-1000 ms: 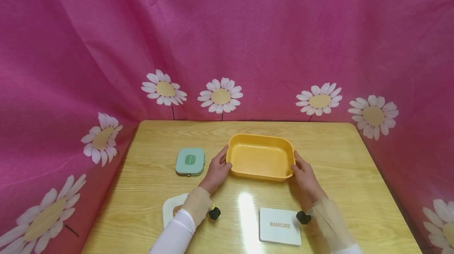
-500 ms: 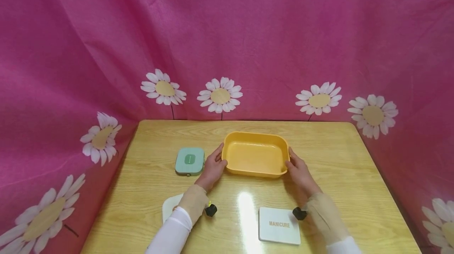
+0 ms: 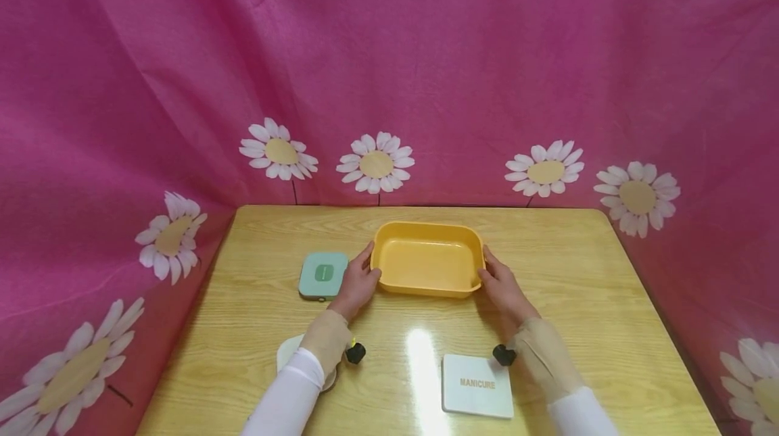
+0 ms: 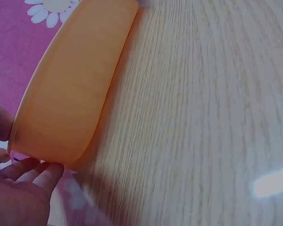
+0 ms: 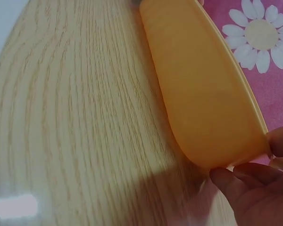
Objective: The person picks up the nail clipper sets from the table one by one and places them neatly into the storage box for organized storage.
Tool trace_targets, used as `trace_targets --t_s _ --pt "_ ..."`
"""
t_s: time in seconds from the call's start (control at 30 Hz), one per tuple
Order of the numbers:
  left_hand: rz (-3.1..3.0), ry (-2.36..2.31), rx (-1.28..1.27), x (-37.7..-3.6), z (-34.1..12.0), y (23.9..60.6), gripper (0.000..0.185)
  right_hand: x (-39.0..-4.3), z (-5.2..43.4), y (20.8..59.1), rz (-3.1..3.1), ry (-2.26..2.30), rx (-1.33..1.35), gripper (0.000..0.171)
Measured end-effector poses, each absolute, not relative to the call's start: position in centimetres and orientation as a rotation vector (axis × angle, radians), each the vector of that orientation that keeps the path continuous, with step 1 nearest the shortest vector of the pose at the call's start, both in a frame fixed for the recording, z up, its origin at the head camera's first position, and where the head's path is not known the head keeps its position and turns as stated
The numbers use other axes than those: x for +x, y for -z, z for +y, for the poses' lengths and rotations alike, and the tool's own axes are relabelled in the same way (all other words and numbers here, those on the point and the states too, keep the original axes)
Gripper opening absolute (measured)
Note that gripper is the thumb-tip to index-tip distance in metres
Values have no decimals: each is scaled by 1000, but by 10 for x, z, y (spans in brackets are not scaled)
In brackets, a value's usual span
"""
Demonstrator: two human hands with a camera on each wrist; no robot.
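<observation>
From the head view we see our left hand (image 3: 356, 282) and right hand (image 3: 502, 287) gripping the short ends of the orange tray (image 3: 426, 233), which sits at the middle of the desk (image 3: 578, 274), mouth up, long axis running left to right. Only this view shows the green case (image 3: 322, 276) just left of our left hand and the white MANICURE box (image 3: 478, 385) nearer us. The wrist views add the tray's underside edge, with fingertips (image 4: 35, 172) curled beneath it.
</observation>
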State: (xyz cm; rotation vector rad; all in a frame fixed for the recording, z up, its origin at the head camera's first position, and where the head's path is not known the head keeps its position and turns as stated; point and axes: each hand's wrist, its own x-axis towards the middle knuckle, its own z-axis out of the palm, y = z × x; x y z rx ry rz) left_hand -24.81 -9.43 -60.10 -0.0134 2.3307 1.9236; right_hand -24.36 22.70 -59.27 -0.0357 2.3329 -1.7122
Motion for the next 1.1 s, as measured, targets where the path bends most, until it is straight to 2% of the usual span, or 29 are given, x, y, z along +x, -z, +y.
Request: trace_targets --t_s 0.47,1.1 --pt "2399 -1841 -54 -254 -107 590 73 -264 213 593 2391 1653 -117 61" --pt "2410 -1805 -85 -259 -120 591 74 -275 196 591 2413 1640 -166 59"
